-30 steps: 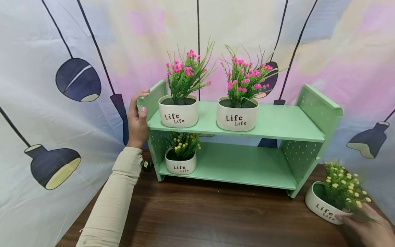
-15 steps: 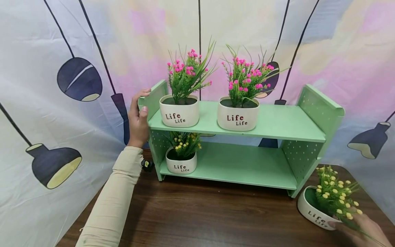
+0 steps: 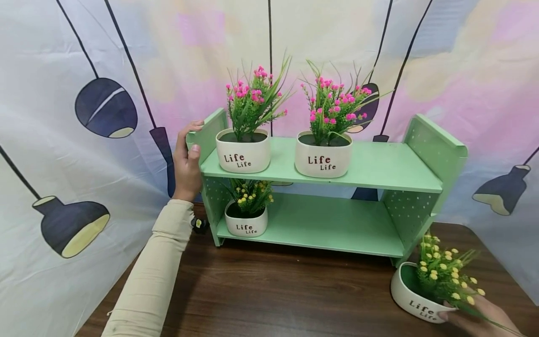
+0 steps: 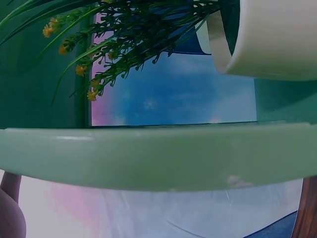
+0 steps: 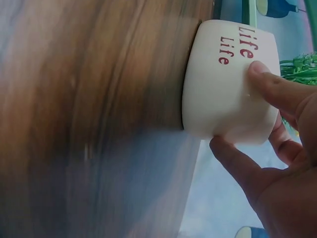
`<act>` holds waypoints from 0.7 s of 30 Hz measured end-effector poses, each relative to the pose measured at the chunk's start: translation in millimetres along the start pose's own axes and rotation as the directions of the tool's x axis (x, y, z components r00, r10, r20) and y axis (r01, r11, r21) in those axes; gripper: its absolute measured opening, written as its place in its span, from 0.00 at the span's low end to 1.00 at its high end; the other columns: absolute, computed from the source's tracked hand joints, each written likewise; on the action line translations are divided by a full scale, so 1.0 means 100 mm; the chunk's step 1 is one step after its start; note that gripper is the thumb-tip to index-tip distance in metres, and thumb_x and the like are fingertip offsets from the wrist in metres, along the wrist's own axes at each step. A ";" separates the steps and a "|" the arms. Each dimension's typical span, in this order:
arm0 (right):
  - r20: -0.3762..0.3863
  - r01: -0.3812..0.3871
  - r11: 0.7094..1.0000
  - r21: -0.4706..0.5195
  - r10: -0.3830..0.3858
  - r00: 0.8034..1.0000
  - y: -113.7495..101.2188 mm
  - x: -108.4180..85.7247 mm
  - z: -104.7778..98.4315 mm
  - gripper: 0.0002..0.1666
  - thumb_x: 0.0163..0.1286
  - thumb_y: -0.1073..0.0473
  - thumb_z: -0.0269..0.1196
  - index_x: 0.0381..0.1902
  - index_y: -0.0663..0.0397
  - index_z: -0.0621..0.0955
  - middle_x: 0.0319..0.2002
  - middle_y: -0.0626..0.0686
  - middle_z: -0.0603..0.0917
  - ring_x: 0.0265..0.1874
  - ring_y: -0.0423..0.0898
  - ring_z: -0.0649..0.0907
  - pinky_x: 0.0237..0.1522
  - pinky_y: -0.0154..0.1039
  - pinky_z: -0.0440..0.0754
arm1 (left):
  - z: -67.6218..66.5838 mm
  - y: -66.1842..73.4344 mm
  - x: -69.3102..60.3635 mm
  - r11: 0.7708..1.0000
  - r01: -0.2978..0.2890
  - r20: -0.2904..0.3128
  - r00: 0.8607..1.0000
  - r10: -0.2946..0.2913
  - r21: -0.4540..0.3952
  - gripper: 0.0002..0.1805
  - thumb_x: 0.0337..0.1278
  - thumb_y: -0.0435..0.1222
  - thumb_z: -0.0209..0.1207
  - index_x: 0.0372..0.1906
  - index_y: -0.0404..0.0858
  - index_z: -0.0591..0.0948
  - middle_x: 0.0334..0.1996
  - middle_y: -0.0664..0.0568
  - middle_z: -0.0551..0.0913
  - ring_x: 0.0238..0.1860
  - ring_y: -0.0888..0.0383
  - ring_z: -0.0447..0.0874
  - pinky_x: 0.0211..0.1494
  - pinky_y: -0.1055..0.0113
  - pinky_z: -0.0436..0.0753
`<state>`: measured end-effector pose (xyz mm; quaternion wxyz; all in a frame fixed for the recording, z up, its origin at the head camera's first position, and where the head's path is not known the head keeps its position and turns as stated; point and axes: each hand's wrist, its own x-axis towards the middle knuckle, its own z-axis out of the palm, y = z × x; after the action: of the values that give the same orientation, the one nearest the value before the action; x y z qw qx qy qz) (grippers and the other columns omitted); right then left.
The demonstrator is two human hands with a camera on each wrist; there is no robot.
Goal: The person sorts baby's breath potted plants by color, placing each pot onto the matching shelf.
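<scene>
My left hand (image 3: 188, 164) grips the left side panel of a green two-tier shelf (image 3: 391, 164), its thumb on the front. That panel's edge (image 4: 158, 156) crosses the left wrist view. At the lower right, my right hand (image 3: 484, 316) holds a white pot (image 3: 414, 297) of yellow artificial flowers (image 3: 446, 274) by its right end. In the right wrist view, the thumb lies on the lettered face of the pot (image 5: 228, 84). Its base is at or just above the tabletop; I cannot tell which. The pot is beside the shelf's front right foot.
Two white pots (image 3: 244, 157) (image 3: 323, 159) with pink flowers stand on the upper shelf, at left and middle. Another yellow-flowered pot (image 3: 246, 222) stands at the left end of the lower shelf. Everything is on a brown wooden table (image 3: 294, 290) before a printed cloth (image 3: 328, 28).
My right hand has moved the yellow-flowered pot leftward and a little nearer, toward the shelf's front right foot. The left hand and the shelf have stayed in place.
</scene>
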<state>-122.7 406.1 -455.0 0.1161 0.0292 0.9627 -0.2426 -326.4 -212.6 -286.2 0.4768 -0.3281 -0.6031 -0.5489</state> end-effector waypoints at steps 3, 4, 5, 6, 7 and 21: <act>-0.008 0.052 0.999 0.009 -0.052 0.999 -0.06 0.01 0.04 0.51 0.70 0.41 0.72 0.69 0.81 0.69 0.59 0.78 0.79 0.55 0.76 0.81 0.46 0.62 0.85 | -0.01 0.00 0.00 1.000 0.005 0.001 1.000 -0.005 -0.013 0.33 0.72 0.52 0.53 0.63 0.27 0.74 0.68 0.43 0.77 0.75 0.45 0.70 0.75 0.55 0.73; -0.020 0.083 0.997 0.001 -0.082 0.996 -0.07 0.01 0.05 0.50 0.70 0.42 0.73 0.69 0.80 0.70 0.59 0.78 0.78 0.55 0.75 0.81 0.46 0.63 0.85 | -0.01 0.00 0.00 1.000 0.005 0.001 1.000 -0.005 -0.016 0.32 0.72 0.51 0.53 0.63 0.27 0.74 0.68 0.44 0.77 0.75 0.45 0.70 0.75 0.55 0.73; -0.030 0.106 0.994 -0.005 -0.106 0.994 -0.08 0.01 0.07 0.49 0.70 0.43 0.73 0.70 0.78 0.70 0.61 0.79 0.77 0.56 0.76 0.81 0.46 0.63 0.85 | -0.01 0.00 0.00 1.000 0.006 0.003 1.000 -0.006 -0.021 0.31 0.72 0.50 0.53 0.63 0.27 0.74 0.68 0.44 0.77 0.75 0.45 0.70 0.75 0.54 0.73; -0.040 0.118 0.993 -0.003 -0.118 0.992 -0.09 0.01 0.08 0.49 0.69 0.44 0.73 0.70 0.78 0.70 0.62 0.79 0.76 0.57 0.76 0.81 0.46 0.63 0.85 | -0.01 0.00 0.01 1.000 0.007 0.004 1.000 -0.007 -0.024 0.31 0.72 0.49 0.53 0.63 0.27 0.74 0.68 0.44 0.77 0.75 0.45 0.70 0.75 0.54 0.73; -0.053 0.126 0.992 0.003 -0.126 0.991 -0.10 0.01 0.10 0.49 0.69 0.44 0.74 0.71 0.77 0.70 0.63 0.79 0.76 0.57 0.75 0.81 0.46 0.62 0.85 | -0.01 0.00 0.01 1.000 0.007 0.006 1.000 -0.007 -0.025 0.30 0.72 0.48 0.52 0.63 0.27 0.74 0.69 0.44 0.77 0.75 0.45 0.70 0.76 0.53 0.72; -0.091 0.240 0.970 -0.043 -0.243 0.966 -0.31 -0.01 0.18 0.36 0.70 0.49 0.73 0.65 0.69 0.79 0.61 0.77 0.79 0.54 0.69 0.84 0.46 0.63 0.86 | -0.01 0.01 0.00 1.000 -0.002 -0.002 1.000 0.002 -0.002 0.32 0.72 0.51 0.53 0.63 0.26 0.74 0.68 0.44 0.78 0.75 0.45 0.70 0.76 0.53 0.72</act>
<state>-121.7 370.7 -455.7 0.0397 -0.0783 0.9672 -0.2382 -324.8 -213.6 -285.8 0.4776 -0.3286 -0.6017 -0.5494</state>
